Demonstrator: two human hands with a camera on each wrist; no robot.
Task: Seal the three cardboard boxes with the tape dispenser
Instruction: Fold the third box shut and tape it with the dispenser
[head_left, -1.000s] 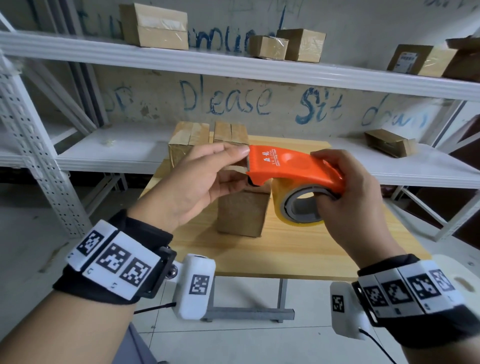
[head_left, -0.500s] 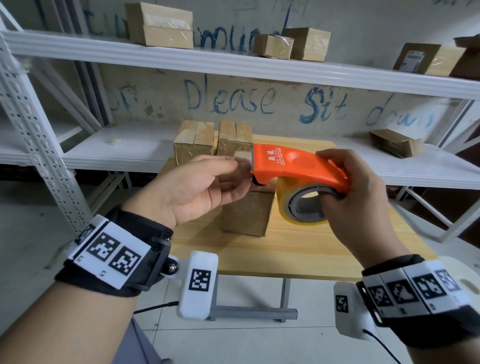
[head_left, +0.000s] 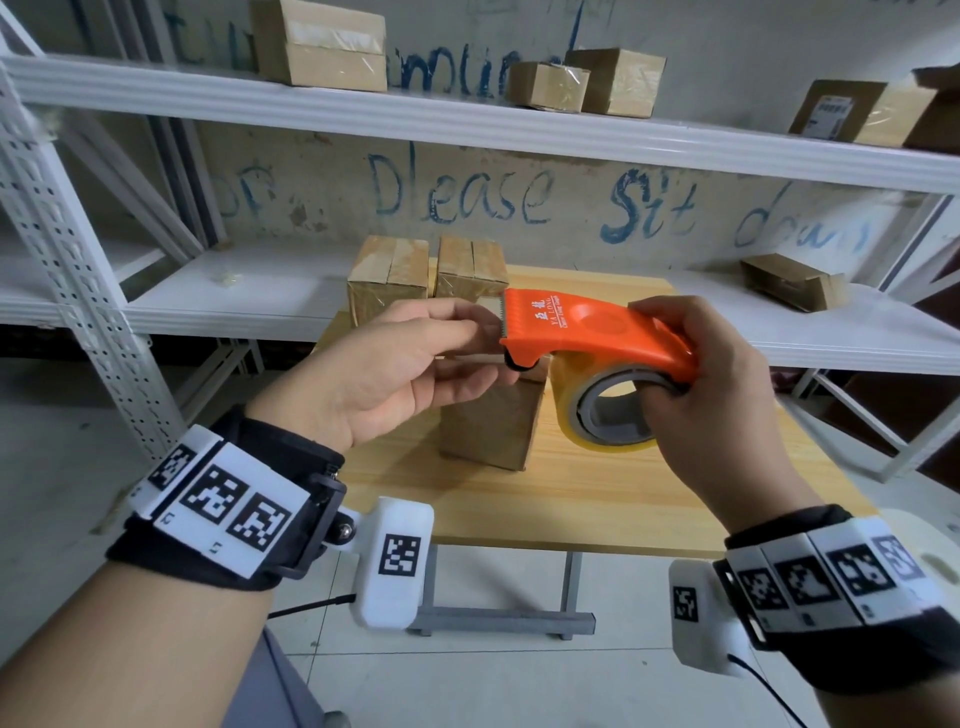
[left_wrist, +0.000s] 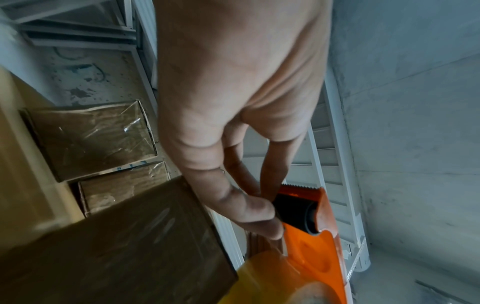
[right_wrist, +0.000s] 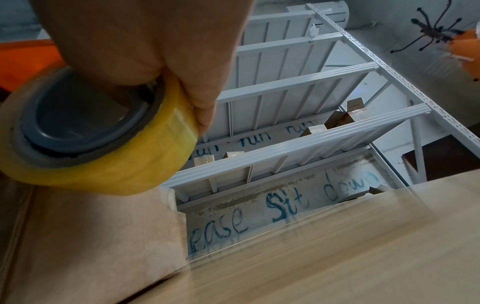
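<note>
My right hand (head_left: 685, 364) grips the orange tape dispenser (head_left: 587, 332) in the air, with its fingers hooked into the grey core of the yellowish tape roll (head_left: 613, 415). At the dispenser's toothed front, my left hand (head_left: 496, 345) pinches the tape end by the black roller (left_wrist: 309, 218), thumb underneath. One cardboard box (head_left: 488, 421) stands on the wooden table (head_left: 597, 499) right below the hands. Two more boxes (head_left: 389, 275) (head_left: 470, 265) stand side by side at the table's far edge. The right wrist view shows the tape roll (right_wrist: 103, 156) under my right hand (right_wrist: 145, 41).
White metal shelving (head_left: 467, 124) runs behind and to the left of the table, with several other cardboard boxes on its upper shelf (head_left: 322, 47) and one on the right of the lower shelf (head_left: 795, 280). A shelf upright (head_left: 88, 291) stands at the left.
Both hands and the dispenser stay almost where they were. My left thumb has slid further under the dispenser's front, toward the roller.
</note>
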